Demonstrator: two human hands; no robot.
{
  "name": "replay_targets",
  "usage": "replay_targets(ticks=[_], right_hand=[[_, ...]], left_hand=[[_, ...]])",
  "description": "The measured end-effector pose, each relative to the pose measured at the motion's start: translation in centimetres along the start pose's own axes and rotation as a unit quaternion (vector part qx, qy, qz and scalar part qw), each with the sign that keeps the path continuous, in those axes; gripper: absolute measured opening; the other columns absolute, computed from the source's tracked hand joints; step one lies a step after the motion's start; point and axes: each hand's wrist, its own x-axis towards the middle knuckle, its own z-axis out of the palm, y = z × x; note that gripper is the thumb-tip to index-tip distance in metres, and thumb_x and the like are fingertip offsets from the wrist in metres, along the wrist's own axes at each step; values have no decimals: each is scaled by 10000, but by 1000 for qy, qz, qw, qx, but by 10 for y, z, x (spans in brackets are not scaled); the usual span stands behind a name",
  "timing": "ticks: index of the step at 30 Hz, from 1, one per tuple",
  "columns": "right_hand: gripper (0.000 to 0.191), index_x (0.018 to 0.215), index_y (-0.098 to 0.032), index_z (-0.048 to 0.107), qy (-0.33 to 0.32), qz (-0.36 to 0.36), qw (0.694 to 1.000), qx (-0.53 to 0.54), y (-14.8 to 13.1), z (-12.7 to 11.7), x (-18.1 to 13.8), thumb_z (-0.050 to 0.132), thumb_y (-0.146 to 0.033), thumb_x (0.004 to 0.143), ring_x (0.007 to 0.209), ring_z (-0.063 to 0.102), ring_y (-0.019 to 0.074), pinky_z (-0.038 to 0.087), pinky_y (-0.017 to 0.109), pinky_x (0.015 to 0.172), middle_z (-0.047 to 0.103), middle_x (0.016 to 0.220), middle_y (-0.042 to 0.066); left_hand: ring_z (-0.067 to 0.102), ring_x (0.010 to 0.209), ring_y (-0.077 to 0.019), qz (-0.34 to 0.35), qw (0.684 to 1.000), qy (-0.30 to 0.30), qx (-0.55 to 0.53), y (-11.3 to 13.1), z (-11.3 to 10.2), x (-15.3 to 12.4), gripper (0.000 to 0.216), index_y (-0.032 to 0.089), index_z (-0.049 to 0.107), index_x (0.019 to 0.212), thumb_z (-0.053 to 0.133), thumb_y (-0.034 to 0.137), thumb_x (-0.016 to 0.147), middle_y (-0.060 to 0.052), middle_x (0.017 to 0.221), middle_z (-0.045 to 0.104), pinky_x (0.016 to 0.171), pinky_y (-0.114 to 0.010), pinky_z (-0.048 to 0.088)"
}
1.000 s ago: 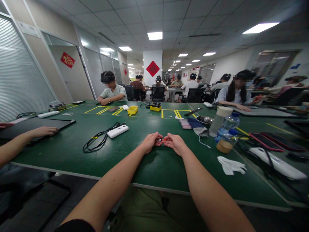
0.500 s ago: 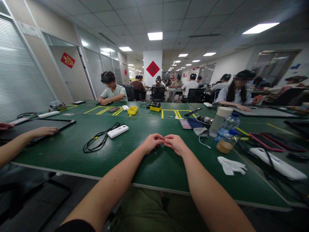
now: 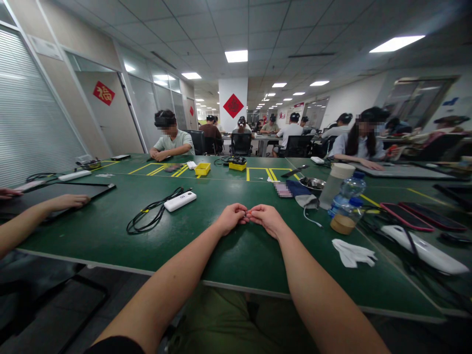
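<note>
My left hand [image 3: 231, 218] and my right hand [image 3: 268, 219] rest together on the green table [image 3: 110, 231], fingertips meeting at the middle. Both hands are curled shut around a tiny object pinched between them; it is almost wholly hidden by the fingers and too small to name. A white power bank [image 3: 180, 200] with a coiled black cable [image 3: 147, 216] lies to the left of my hands.
To the right stand a white cup [image 3: 335, 184], a water bottle [image 3: 348, 192], a crumpled white tissue [image 3: 352, 251] and phones [image 3: 407, 216]. A neighbour's arm [image 3: 33, 216] lies on a dark tablet at left. Yellow bins [image 3: 202, 168] and seated people are beyond.
My fingers have closed more tightly over the small piece; the metallic bit and red spot seen earlier between the fingertips are now hidden. The hands stay in the same spot.
</note>
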Motion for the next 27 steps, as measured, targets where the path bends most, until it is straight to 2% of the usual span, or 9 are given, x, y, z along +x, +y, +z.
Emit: replay_targets(ticks=[6, 13, 18, 23, 27], right_hand=[[149, 748, -125, 615, -1, -1, 1000, -10, 0, 0, -1, 731, -113, 654, 717, 693, 156, 572, 254, 707, 691, 742, 67], [174, 735, -132, 613, 6, -4, 1000, -23, 4, -2, 5, 751, -123, 628, 665, 682, 146, 573, 241, 653, 666, 675, 34], [85, 733, -125, 622, 10, 10, 1000, -4, 1, -2, 5, 696, -149, 702, 689, 682, 151, 571, 250, 675, 679, 700, 69], [47, 733, -120, 630, -1, 32, 999, 11, -1, -2, 4, 647, -163, 744, 704, 685, 158, 571, 256, 676, 693, 740, 94], [15, 739, -119, 632, -2, 39, 999, 8, -2, -1, 2, 632, -134, 741, 699, 687, 159, 572, 257, 671, 694, 736, 93]], left_hand=[[615, 587, -92, 14, 999, -20, 23, 1, 0, -2, 146, 114, 573, 920, 565, 111, 774, -38, 712, 650, 550, -194, 477], [534, 516, -62, 49, 998, -14, 32, -1, -1, -3, 198, 124, 585, 881, 655, 170, 701, 4, 655, 624, 519, -174, 417], [560, 537, -82, 25, 999, -11, 31, -1, -2, 0, 168, 118, 599, 881, 567, 97, 717, -7, 643, 623, 545, -198, 443], [546, 540, -67, 15, 1000, -1, 22, 0, -3, 1, 230, 111, 630, 939, 562, 78, 722, -12, 687, 630, 559, -194, 445], [537, 532, -63, 32, 999, -10, 5, -1, -4, 0, 309, 123, 611, 1035, 582, 89, 730, 13, 665, 594, 549, -194, 440]])
